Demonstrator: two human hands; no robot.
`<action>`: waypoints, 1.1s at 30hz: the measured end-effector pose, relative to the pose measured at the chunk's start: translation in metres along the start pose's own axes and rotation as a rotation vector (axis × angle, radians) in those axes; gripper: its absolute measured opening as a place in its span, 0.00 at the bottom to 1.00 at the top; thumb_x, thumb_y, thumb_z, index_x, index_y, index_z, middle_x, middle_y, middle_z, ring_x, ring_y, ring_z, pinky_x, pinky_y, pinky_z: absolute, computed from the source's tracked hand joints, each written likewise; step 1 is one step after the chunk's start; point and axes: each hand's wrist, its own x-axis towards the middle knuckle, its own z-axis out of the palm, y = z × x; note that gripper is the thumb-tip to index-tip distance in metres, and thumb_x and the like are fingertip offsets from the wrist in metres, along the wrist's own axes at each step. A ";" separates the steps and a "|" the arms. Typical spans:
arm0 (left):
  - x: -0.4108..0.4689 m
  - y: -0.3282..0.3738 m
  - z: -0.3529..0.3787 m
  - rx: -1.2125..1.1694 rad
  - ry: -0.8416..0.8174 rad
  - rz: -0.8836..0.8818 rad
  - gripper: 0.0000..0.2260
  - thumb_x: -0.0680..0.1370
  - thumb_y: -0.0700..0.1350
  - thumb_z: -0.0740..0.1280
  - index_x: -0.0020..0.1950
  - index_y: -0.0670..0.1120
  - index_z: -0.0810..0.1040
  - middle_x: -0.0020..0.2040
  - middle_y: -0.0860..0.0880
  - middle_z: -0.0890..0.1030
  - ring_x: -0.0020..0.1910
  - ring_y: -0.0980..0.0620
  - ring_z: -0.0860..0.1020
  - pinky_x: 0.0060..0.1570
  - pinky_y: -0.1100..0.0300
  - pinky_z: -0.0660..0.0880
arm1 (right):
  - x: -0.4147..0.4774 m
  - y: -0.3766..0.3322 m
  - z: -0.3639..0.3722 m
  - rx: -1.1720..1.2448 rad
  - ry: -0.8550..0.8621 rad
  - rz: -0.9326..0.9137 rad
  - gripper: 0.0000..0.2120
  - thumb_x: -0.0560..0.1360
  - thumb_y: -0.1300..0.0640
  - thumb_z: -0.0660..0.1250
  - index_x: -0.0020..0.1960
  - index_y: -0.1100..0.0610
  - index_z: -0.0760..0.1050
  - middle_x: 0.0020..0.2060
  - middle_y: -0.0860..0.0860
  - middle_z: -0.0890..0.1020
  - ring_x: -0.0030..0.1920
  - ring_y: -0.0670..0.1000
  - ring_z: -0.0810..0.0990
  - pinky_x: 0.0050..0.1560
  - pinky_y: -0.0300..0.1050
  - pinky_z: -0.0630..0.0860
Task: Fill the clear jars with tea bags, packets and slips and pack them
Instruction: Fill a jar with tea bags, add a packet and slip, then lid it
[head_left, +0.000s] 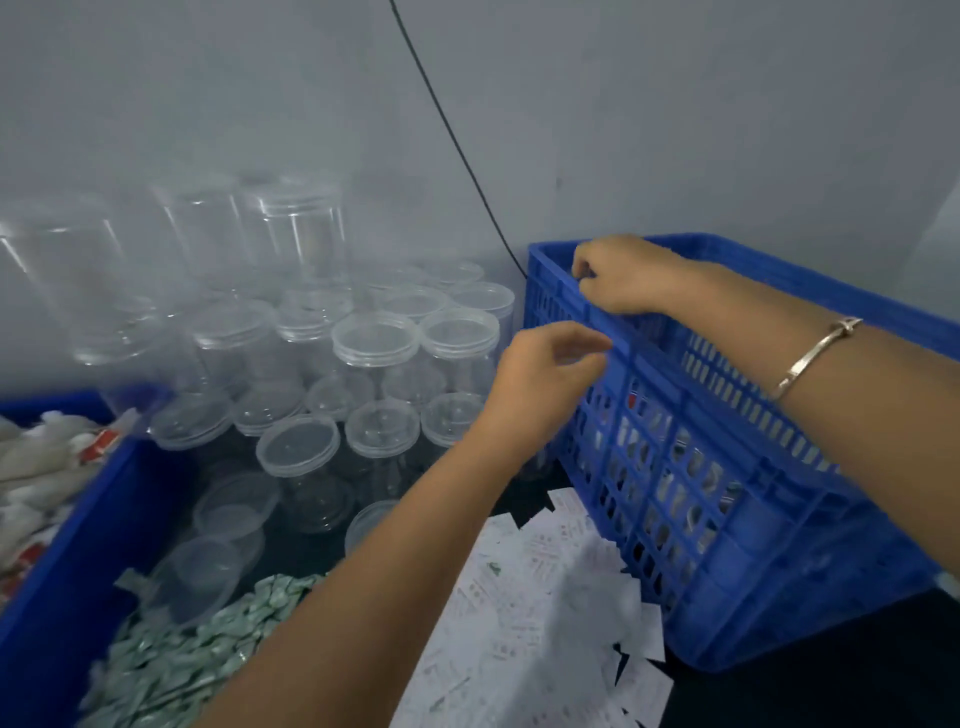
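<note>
Now gripping the rim of the blue crate (727, 519) with the right hand (628, 278), fingers curled over the rim's far left corner. Wearing a thin bracelet (815, 353) on that wrist. Reaching with the left hand (540, 369) to the same rim, a little nearer along the crate's left wall, fingers loosely bent, thumb at the edge; cannot tell whether pinching the plastic or only touching it. Standing on the right side of a dark table (805, 691), that crate, with shapes dimly visible through its slotted walls, too blurred to name. Left of the crate, against the grey wall (675, 104), crowded together upright: clear jars (375, 340), many capped with clear lids, some stacked higher at the far left. Spread on the table up against the crate's near left corner: white printed slips (545, 597). Heaped left of the slips, at the near edge: green packets (208, 649). At the far left, filling a blue bin (78, 545): white tea bags (36, 467) with red marks. Running down the wall to behind the crate: a black cable (452, 140).
</note>
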 end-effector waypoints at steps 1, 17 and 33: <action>-0.004 -0.004 -0.014 -0.013 0.048 -0.013 0.08 0.77 0.34 0.66 0.52 0.41 0.82 0.49 0.49 0.82 0.50 0.55 0.80 0.53 0.64 0.76 | -0.001 -0.015 -0.001 0.056 0.058 -0.038 0.13 0.80 0.60 0.60 0.61 0.61 0.77 0.59 0.58 0.81 0.59 0.61 0.78 0.58 0.53 0.76; -0.131 -0.041 -0.168 0.122 0.269 -0.068 0.07 0.77 0.37 0.67 0.47 0.47 0.82 0.43 0.57 0.82 0.41 0.68 0.79 0.41 0.76 0.73 | -0.032 -0.146 0.049 0.277 -0.038 0.128 0.25 0.80 0.41 0.64 0.73 0.51 0.68 0.72 0.65 0.62 0.66 0.65 0.71 0.63 0.51 0.71; -0.196 -0.062 -0.125 -0.005 0.153 -0.261 0.41 0.54 0.62 0.80 0.62 0.53 0.69 0.56 0.56 0.79 0.54 0.56 0.80 0.55 0.51 0.78 | -0.183 -0.189 0.012 0.303 -0.249 -0.356 0.44 0.62 0.20 0.59 0.73 0.38 0.62 0.59 0.41 0.73 0.59 0.45 0.75 0.51 0.40 0.71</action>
